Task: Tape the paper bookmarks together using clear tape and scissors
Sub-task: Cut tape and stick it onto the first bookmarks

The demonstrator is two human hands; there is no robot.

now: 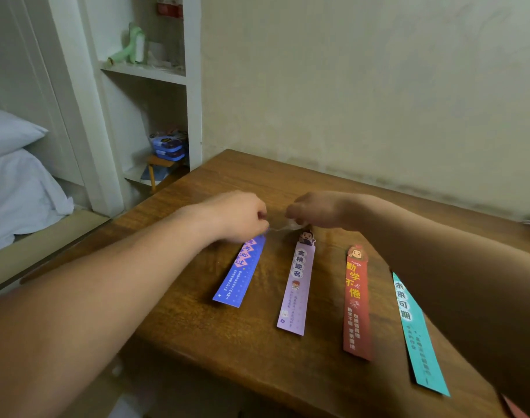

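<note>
Several paper bookmarks lie side by side on the wooden table [227, 342]: a blue-purple one [241, 273], a lilac one [298, 286], a red one [356, 303] and a teal one [416, 333]. My left hand [238, 217] and my right hand [313, 209] meet above the top ends of the blue-purple and lilac bookmarks. Both hands pinch a strip of clear tape [283, 226] stretched between them. My left hand covers the top of the blue-purple bookmark. My right forearm hides the top of the teal one. No scissors or tape roll are visible.
A wall runs behind the table. To the left stand a white shelf unit [167, 79] with small items and blue boxes [167, 147], and a bed with white pillows [13, 164]. A pink paper corner [514, 408] shows at the table's near right edge.
</note>
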